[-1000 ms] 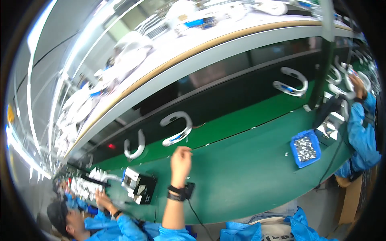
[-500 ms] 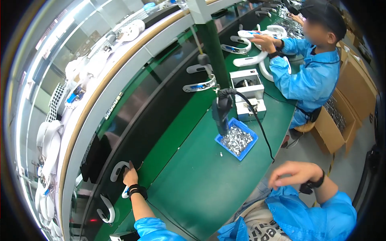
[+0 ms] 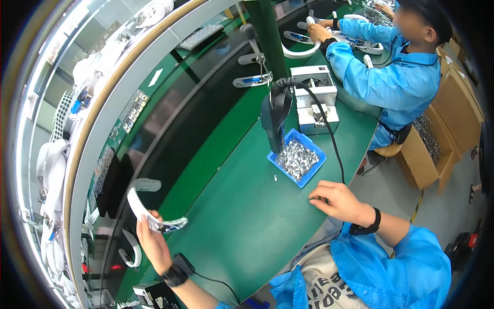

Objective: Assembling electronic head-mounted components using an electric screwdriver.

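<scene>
My left hand [image 3: 154, 242] grips a white U-shaped plastic housing [image 3: 138, 202], holding it up over the left part of the green workbench. Dark and blue parts show on the inner side of its lower arm. My right hand [image 3: 337, 201] hovers at the bench's front edge with loosely bent fingers and nothing visible in them. Just beyond it is a blue tray [image 3: 317, 166] of small shiny metal pieces. A dark power screwdriver [image 3: 272, 118] hangs over the tray's left edge on a black cable.
A grey-white fixture box [image 3: 315, 118] stands behind the tray. Another white housing [image 3: 133, 248] lies at the far left beside the dark belt [image 3: 175, 129]. A co-worker in blue [image 3: 370, 77] handles white housings at the right. Cardboard boxes [image 3: 458, 113] stand on the floor.
My left hand has lifted the white housing from beside the belt and brought it nearer. My right hand has moved left, to the bench edge. The view has shifted slightly.
</scene>
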`<state>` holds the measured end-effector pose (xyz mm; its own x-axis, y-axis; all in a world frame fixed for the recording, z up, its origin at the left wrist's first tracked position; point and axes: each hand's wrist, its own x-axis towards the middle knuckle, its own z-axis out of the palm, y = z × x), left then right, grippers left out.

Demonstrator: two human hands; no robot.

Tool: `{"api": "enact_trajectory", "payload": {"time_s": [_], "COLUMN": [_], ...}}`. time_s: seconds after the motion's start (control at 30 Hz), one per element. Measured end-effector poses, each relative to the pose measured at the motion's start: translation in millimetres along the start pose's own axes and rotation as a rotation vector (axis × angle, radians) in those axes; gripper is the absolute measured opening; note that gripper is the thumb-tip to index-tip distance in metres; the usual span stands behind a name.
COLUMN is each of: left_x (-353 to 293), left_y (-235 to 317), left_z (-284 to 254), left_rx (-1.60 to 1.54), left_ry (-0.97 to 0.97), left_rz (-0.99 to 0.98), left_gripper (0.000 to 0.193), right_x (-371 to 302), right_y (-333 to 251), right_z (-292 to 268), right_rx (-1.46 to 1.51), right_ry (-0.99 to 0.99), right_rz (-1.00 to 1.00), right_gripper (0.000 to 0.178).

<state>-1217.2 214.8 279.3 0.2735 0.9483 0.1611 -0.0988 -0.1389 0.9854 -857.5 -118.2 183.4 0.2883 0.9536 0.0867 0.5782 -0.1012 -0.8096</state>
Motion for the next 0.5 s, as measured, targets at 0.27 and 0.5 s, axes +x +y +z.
{"api": "enact_trajectory", "payload": {"time_s": [0.27, 0.5], "left_x": [-145.7, -183.0], "left_y": [-4.8, -21.2], "left_z": [108.6, 156.9], "left_rx": [-0.255, -0.172], "left_ry": [-0.053, 0.026], "left_rz": [-0.036, -0.012], "left_gripper": [0.031, 0.049], "right_x": [21.8, 15.0], "right_y": [6.8, 9.1], "right_z": [48.3, 49.3], "right_rx": [-0.194, -0.073], "right_ry": [0.283, 0.251], "right_rz": [0.023, 0.009], "right_gripper": [0.011, 0.006]}}
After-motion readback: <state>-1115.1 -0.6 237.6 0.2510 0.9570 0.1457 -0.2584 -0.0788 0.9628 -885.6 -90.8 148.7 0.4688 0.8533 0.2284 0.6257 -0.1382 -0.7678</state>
